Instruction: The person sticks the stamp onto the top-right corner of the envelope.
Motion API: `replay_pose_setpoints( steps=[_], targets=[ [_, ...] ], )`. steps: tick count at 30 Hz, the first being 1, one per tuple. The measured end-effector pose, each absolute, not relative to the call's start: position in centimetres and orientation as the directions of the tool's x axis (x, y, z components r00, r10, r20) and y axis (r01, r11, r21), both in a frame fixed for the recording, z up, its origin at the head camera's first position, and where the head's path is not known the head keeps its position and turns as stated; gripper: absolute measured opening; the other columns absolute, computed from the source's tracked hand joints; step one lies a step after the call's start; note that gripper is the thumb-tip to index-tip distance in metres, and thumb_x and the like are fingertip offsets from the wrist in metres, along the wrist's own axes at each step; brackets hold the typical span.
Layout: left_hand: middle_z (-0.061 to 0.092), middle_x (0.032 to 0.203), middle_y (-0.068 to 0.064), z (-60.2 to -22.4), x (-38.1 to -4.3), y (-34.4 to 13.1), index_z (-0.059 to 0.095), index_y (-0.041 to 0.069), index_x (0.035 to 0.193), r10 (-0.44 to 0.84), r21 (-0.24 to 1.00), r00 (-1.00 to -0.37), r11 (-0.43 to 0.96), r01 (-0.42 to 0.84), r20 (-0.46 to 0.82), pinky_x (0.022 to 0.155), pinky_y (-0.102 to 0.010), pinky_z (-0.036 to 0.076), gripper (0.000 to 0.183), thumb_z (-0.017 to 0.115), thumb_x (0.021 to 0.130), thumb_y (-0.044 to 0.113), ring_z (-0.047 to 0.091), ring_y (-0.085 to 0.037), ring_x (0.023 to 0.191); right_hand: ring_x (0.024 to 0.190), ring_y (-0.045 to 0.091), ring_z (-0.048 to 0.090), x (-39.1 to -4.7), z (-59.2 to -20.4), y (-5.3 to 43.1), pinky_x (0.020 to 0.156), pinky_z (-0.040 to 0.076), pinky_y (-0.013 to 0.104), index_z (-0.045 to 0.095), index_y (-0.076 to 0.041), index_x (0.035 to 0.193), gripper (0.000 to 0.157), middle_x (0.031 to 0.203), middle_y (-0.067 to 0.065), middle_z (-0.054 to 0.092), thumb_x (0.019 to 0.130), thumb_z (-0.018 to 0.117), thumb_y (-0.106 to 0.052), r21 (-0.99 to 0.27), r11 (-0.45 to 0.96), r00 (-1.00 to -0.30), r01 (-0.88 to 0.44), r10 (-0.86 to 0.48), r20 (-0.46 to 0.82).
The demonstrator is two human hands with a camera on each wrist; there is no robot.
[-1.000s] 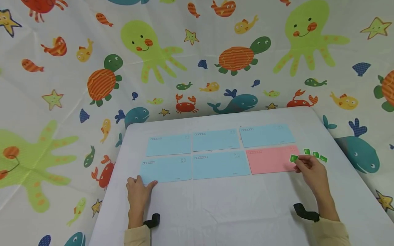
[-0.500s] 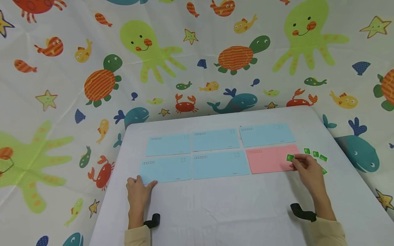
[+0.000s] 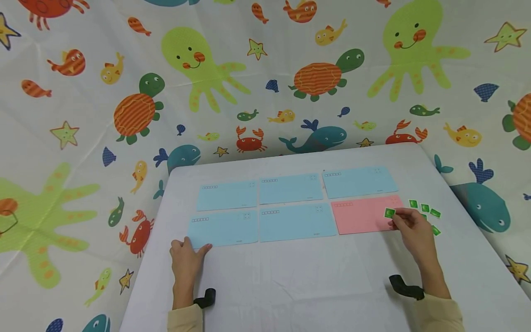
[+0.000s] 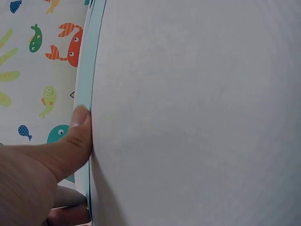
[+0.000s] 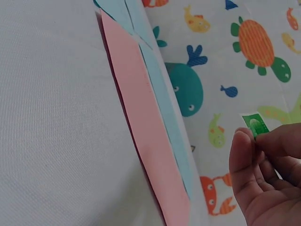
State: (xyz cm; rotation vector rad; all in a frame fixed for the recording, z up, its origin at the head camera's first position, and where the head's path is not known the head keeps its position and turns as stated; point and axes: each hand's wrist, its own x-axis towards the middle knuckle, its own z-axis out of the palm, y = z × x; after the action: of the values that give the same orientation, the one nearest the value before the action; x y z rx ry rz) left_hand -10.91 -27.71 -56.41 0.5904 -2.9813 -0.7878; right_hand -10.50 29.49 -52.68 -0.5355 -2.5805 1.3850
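Observation:
Between the thumb and fingertips of my right hand (image 3: 416, 233) is a small green stamp (image 3: 389, 213), held above the right part of a pink envelope (image 3: 365, 216). The right wrist view shows the stamp (image 5: 255, 125) upright, pinched by its lower edge. On the left, my left hand (image 3: 185, 258) rests at the lower left corner of a blue envelope (image 3: 224, 229), thumb and fingers spread along its edges. In the left wrist view the thumb (image 4: 81, 129) lies against the envelope's edge; the other fingers are partly hidden.
Several more blue envelopes (image 3: 290, 189) lie in two rows with the pink one on a white table (image 3: 290, 286). Several loose green stamps (image 3: 425, 208) lie right of the pink envelope, some partly behind the right hand. A sea-animal cloth (image 3: 265, 69) hangs behind the table.
My right hand has moved a little left with the stamp, further over the pink envelope, uncovering another loose stamp on the table. The left hand has stayed in place.

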Motion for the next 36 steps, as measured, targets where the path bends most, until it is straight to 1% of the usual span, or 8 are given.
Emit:
replay_pose_setpoints(
  steps=[3,5,11,16,21,28,36],
  targets=[
    [0.032,0.105,-0.023,-56.4,-10.9,-27.7,0.038,-0.018,0.143,-0.359,0.474,-0.929,0.805,-0.355,-0.087,0.068,-0.037,0.033,0.084,0.078,0.087,0.029,0.033,-0.034,0.097,0.075,-0.005,0.063,-10.5,-52.6,29.4,0.070,0.054,0.010,0.055,0.000,0.129,0.035,0.105,0.015,0.068,0.104,0.053,-0.024,-0.838,0.493,-0.922,0.233,0.386,-0.029],
    [0.032,0.104,-0.023,-56.4,-10.9,-27.7,0.038,-0.018,0.142,-0.360,0.474,-0.929,0.806,-0.354,-0.084,0.068,-0.036,0.033,0.083,0.079,0.087,0.029,0.033,-0.034,0.097,0.076,-0.004,0.064,-10.4,-52.6,29.3,0.070,0.054,0.009,0.055,0.000,0.130,0.036,0.104,0.014,0.068,0.104,0.053,-0.025,-0.844,0.483,-0.922,0.232,0.387,-0.032],
    [0.033,0.104,-0.023,-56.3,-10.8,-27.7,0.039,-0.018,0.142,-0.361,0.473,-0.929,0.806,-0.355,-0.081,0.068,-0.036,0.034,0.083,0.079,0.086,0.029,0.034,-0.035,0.097,0.075,-0.006,0.063,-10.5,-52.8,29.1,0.071,0.053,0.008,0.055,-0.001,0.134,0.040,0.103,0.007,0.065,0.104,0.054,-0.027,-0.855,0.466,-0.919,0.225,0.393,-0.028],
    [0.032,0.105,-0.023,-56.3,-10.8,-27.7,0.036,-0.018,0.144,-0.363,0.474,-0.927,0.803,-0.362,-0.092,0.069,-0.037,0.034,0.085,0.079,0.087,0.029,0.033,-0.035,0.098,0.075,-0.005,0.063,-10.7,-52.8,28.8,0.071,0.052,0.006,0.055,-0.004,0.138,0.040,0.098,-0.002,0.062,0.104,0.054,-0.024,-0.863,0.463,-0.921,0.200,0.389,-0.005],
    [0.033,0.106,-0.023,-56.3,-10.8,-27.7,0.036,-0.018,0.144,-0.361,0.475,-0.928,0.803,-0.358,-0.089,0.070,-0.037,0.034,0.086,0.079,0.087,0.030,0.033,-0.035,0.098,0.076,-0.003,0.063,-10.8,-52.8,28.7,0.071,0.053,0.008,0.057,-0.004,0.137,0.037,0.096,-0.007,0.062,0.104,0.054,-0.021,-0.870,0.461,-0.925,0.175,0.380,0.015],
    [0.034,0.106,-0.024,-56.3,-10.8,-27.6,0.035,-0.019,0.144,-0.356,0.474,-0.931,0.808,-0.349,-0.078,0.070,-0.037,0.035,0.087,0.079,0.087,0.030,0.034,-0.035,0.098,0.076,-0.002,0.065,-10.8,-52.8,28.4,0.071,0.053,0.008,0.058,-0.003,0.133,0.035,0.095,-0.008,0.062,0.103,0.055,-0.022,-0.875,0.457,-0.928,0.160,0.373,0.025],
    [0.033,0.107,-0.024,-56.2,-10.8,-27.5,0.034,-0.018,0.146,-0.365,0.478,-0.927,0.802,-0.359,-0.083,0.070,-0.037,0.035,0.088,0.078,0.087,0.030,0.033,-0.035,0.099,0.076,-0.007,0.064,-11.0,-52.9,27.8,0.071,0.051,0.006,0.062,-0.005,0.130,0.034,0.092,-0.022,0.060,0.103,0.057,-0.025,-0.876,0.459,-0.931,0.147,0.365,0.035]
  ],
)
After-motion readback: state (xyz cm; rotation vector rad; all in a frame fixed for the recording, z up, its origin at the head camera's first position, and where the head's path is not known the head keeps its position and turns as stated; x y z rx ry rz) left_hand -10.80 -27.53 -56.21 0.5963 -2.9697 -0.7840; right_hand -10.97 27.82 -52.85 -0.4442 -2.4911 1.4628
